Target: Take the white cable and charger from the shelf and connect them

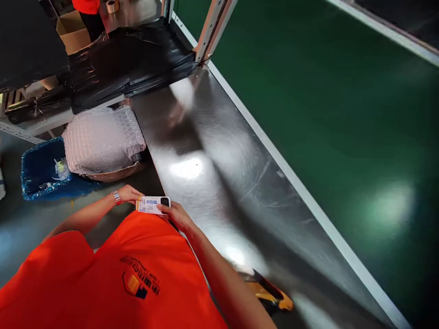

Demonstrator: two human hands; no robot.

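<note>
A white phone (149, 205), with blue and orange print and a dark camera block at its right end, is held level in front of my waist. My left hand (129, 193) pinches its left end. At the other end, my right hand (179, 216) grips it, thumb on top beside the camera block; the fingers underneath are hidden. Both hands are at the near-left edge of a shiny metal table (219, 155). On that table, by my right forearm, lies a yellow and black tool (274, 294), partly covered and of unclear kind.
Left of the table, a large bubble-wrapped bundle (103, 139) stands beside a blue lined bin (41, 167) with scraps. Black plastic sheeting (137, 59) covers a shelf at the back. A metal post (214, 32) rises at the table's far corner. Another person (87, 5) stands beyond an open carton (73, 32).
</note>
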